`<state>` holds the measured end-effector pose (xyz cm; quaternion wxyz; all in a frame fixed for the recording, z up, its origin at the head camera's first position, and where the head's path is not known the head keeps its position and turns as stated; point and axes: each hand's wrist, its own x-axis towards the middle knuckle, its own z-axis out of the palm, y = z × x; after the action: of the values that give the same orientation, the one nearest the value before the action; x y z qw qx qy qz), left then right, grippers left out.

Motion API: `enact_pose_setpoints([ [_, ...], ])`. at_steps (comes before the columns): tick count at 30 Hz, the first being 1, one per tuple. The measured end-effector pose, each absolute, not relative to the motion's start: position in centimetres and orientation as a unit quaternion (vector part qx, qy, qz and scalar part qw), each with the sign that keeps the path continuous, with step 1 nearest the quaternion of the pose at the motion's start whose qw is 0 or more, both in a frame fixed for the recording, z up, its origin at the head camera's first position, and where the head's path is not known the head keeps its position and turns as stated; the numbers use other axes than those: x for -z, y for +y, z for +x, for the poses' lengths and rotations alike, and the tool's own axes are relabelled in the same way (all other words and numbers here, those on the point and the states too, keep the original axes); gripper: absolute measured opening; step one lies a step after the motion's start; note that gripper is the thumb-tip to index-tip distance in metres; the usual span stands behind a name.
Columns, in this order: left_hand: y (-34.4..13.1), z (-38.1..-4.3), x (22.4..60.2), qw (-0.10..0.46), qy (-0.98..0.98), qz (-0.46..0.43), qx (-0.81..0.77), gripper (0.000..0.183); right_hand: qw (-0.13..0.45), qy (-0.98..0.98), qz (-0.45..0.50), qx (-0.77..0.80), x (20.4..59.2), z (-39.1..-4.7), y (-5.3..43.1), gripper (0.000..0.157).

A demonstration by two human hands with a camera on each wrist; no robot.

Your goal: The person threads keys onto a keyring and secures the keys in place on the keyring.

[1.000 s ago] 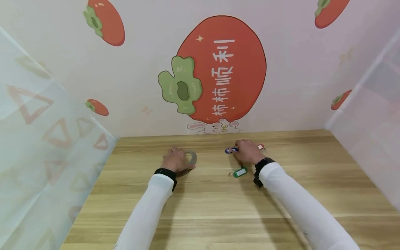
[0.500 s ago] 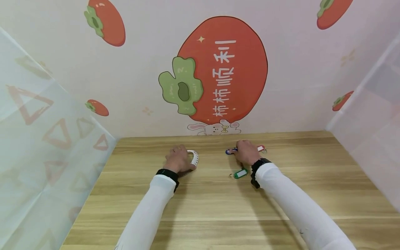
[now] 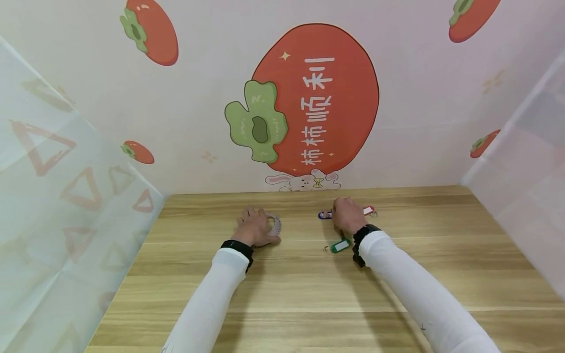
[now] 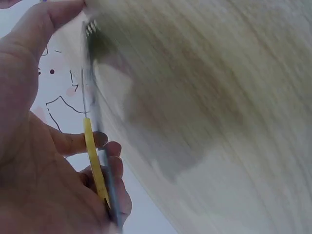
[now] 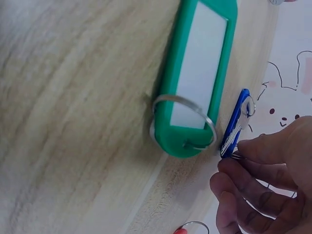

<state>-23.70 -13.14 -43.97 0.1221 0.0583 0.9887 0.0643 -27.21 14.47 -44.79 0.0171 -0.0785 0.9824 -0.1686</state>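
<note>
In the head view my left hand [image 3: 254, 229] holds a flat grey ring [image 3: 276, 225] with small holes along its band, just off the table or tilted on it. The left wrist view shows this ring [image 4: 92, 73] edge-on between thumb and fingers, with a yellow strip [image 4: 95, 158] along it. My right hand [image 3: 348, 215] pinches the end of a blue key tag [image 3: 325, 215]. Over that blue tag [image 5: 235, 124] lies a silver key [image 5: 246, 109], seen from the right wrist. The exact grip at the fingertips is partly hidden.
A green key tag [image 3: 340, 245] with a white label and a wire ring lies just in front of my right hand. Behind that hand a red key tag [image 3: 368, 210] shows in part. The wooden table [image 3: 300, 289] meets a patterned wall [image 3: 415, 98] at the back.
The ring in my left hand has changed its tilt, looking dark, then white, then grey, and has shifted slightly right. My right hand stays by the blue key tag with little movement.
</note>
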Motion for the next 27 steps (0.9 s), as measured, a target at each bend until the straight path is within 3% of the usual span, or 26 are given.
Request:
enact_pose_setpoints([
  [9,-14.2,-23.6,44.3,0.114,0.988,0.067,-0.077,0.126,0.026,0.959,-0.065,0.275,44.7,-26.4,15.3,0.018],
  [16,-14.0,-23.5,43.9,0.074,0.985,0.081,-0.136,0.107,0.023,0.939,-0.052,0.34,44.2,-26.0,15.3,0.02],
  [27,-13.2,-23.1,42.3,0.021,0.984,0.1,-0.149,0.1,-0.045,0.92,-0.086,0.379,43.2,-25.5,15.3,0.013],
])
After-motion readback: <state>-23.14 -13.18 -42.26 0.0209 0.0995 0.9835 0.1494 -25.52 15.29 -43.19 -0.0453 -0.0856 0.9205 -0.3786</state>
